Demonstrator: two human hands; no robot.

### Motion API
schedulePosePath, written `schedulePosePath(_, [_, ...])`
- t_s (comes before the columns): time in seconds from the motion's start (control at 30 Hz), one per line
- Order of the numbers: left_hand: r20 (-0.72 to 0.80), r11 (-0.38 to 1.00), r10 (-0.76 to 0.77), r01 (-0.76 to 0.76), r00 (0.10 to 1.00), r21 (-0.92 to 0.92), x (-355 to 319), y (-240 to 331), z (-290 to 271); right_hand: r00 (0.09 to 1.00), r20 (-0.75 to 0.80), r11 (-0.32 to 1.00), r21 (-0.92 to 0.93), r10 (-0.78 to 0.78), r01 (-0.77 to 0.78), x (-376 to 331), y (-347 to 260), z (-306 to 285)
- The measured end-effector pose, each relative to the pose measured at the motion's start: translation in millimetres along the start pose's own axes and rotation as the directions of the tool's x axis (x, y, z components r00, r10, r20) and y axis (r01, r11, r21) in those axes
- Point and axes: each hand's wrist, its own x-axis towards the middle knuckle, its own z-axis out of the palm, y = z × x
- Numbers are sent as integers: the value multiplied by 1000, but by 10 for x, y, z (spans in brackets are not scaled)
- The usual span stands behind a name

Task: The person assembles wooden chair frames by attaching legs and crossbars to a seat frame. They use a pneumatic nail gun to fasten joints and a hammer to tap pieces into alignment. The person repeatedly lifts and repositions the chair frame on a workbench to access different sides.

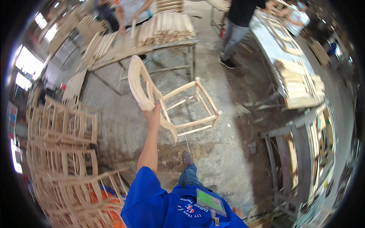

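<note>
In my left hand is a bare wooden chair frame, gripped by its backrest near the curved top rail. The fingers are closed round the wood and partly hidden behind it. The chair has legs, stretchers and an open seat frame with no seat panel. It is held out tilted in front of me, above the concrete floor. My right hand shows only as a small patch of skin at the lower edge, beside my blue shirt; its fingers cannot be made out.
Stacked chair frames crowd the left side. Ahead stands a table loaded with wooden slats, a person behind it. On the right are a long table with wooden parts, people around it, and a grey rack holding boards.
</note>
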Motion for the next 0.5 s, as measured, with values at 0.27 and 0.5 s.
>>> schedulePosePath(0.27, [189, 803, 509, -542, 840, 246, -1177, 2128, 1205, 954, -189, 922, 269, -231, 277, -130, 104, -491])
schedulePosePath(0.5, [464, 791, 606, -548, 646, -271, -2935, 4344, 451, 915, -196, 795, 453, -353, 404, 552, -200, -795])
